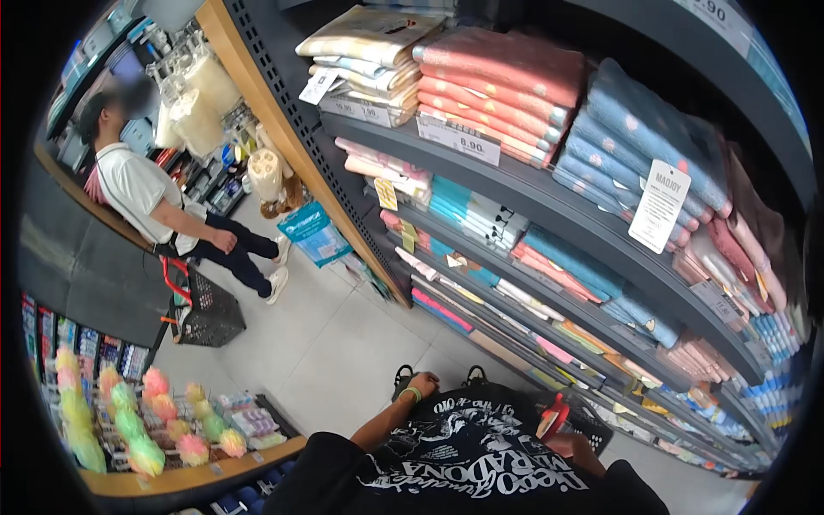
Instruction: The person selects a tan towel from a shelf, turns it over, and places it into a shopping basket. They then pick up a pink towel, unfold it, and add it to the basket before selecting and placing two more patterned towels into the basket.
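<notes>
My left hand (423, 383), with a pale green band at the wrist, hangs low in front of my black printed T-shirt (481, 455). It holds nothing that I can see, and its fingers look loose. My right hand (561, 441) is at the other side of my body, closed at the red handle (554, 418) of a dark shopping basket (594, 427). The handle and my shirt partly hide those fingers. Beside me, folded towels fill the shelves: a coral stack (498, 77), a blue stack (631, 137) with a white hanging tag (660, 206), and a cream checked stack (369, 43).
A person (154, 189) in a white shirt stands at the left, near a dark basket (209, 305) with a red handle. Pastel fluffy dusters (129, 421) stick up from a low display. A turquoise package (316, 233) is beside the wooden shelf post (300, 146). Grey floor tiles (335, 352) lie between.
</notes>
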Tool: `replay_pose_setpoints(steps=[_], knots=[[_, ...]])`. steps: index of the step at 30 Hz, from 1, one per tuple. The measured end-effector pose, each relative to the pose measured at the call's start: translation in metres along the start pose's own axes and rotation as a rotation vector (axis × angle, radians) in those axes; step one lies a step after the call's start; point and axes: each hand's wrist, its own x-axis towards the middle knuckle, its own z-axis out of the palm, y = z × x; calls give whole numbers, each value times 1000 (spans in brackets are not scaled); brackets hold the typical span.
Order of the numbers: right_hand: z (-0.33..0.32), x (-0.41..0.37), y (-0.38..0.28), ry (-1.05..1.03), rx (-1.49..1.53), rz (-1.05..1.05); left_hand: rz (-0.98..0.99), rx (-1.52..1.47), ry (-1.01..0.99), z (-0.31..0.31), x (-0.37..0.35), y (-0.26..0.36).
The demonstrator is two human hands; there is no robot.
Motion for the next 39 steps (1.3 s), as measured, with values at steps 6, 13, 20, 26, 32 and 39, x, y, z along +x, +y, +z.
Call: replay_pose_setpoints(steps=[6, 13, 20, 26, 32, 39], knots=[[182, -78, -78, 449, 182, -213, -23, 219, -243, -56, 28, -37], [195, -4, -88, 541, 182, -589, -74, 47, -176, -129, 31, -110], [238, 90, -97, 1197, -272, -946, 198, 630, -439, -147, 33, -185], [269, 118, -124, 1455, -279, -738, -53, 296, -359, -169, 6, -166], [307, 109, -152, 1401, -348, -763, 331, 547, -486, -141, 50, -223], [343, 95, -165, 1204, -359, -848, 301, 273, -477, -138, 29, -160]])
